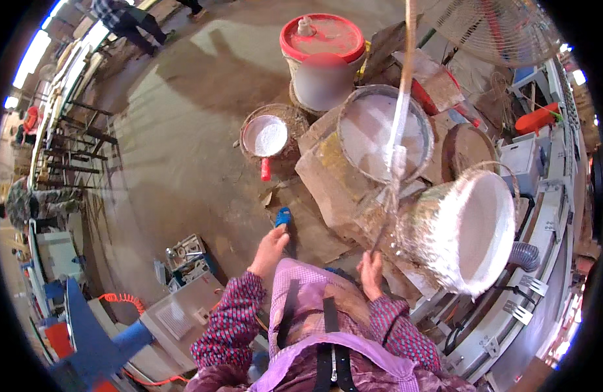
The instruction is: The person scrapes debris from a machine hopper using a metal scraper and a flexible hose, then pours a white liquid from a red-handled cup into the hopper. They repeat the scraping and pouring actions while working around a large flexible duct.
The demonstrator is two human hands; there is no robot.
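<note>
My right hand [371,271] is closed around a thin dark rod [382,236], which runs up toward the buckets. Right of this hand, a bucket [432,228] lies tilted, its wide mouth and side coated in white. Beyond it stands a round bucket [344,140] of pale white liquid. A long stick [406,72], whitened toward its lower end, crosses in front of that bucket; whether it joins the rod is unclear. My left hand [268,253] hangs over my lap side with fingers curled in, and nothing shows in it.
A white pan with a red handle [266,168] rests on a round container ahead. Behind it stands a white bucket with a red lid [324,36]. A fan [494,29] is at far right. Grey machine rails [543,261] edge the right; a toolbox [187,256] sits lower left.
</note>
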